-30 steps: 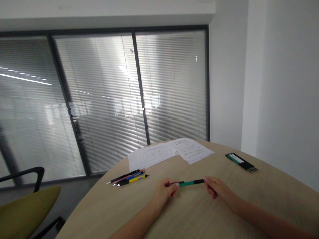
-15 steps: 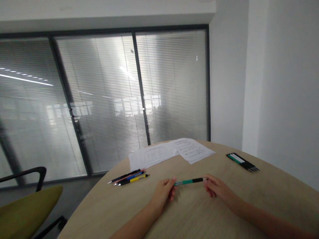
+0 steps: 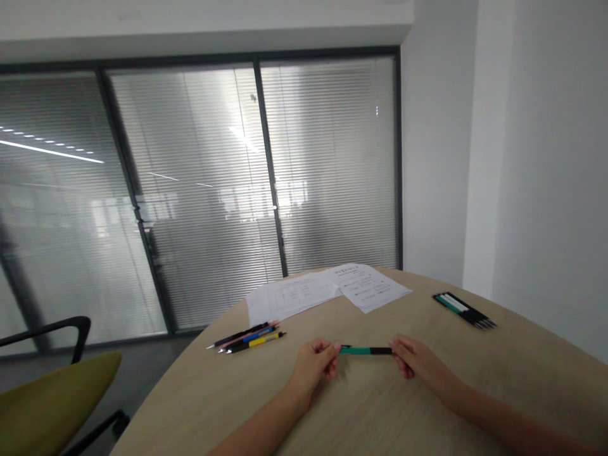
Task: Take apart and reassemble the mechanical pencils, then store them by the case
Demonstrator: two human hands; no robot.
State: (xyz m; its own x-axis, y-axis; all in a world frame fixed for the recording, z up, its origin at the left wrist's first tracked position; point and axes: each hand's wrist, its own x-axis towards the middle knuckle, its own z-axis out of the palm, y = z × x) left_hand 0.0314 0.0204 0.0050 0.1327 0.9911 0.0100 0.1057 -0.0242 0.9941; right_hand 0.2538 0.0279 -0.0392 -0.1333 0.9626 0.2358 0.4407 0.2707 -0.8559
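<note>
Green pen (image 3: pixel 361 351) bridges the inward-angled left hand (image 3: pixel 315 361) and right hand (image 3: pixel 412 356), each pinching one end.

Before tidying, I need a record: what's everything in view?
table: one, tan, foreground
held pen: one, green-black, lower centre
left pens: about four, black, pink, blue, yellow, table's left
right pens: several, black, green, white, table's right
papers: at least two, white, far side
chair: one, olive-black, lower left
blinds: three, grey, background
walls: count unclear, pale, right
floor: one, grey, lower left
left hand: one, bare, pen's left end
right hand: one, bare, pen's right end
</note>
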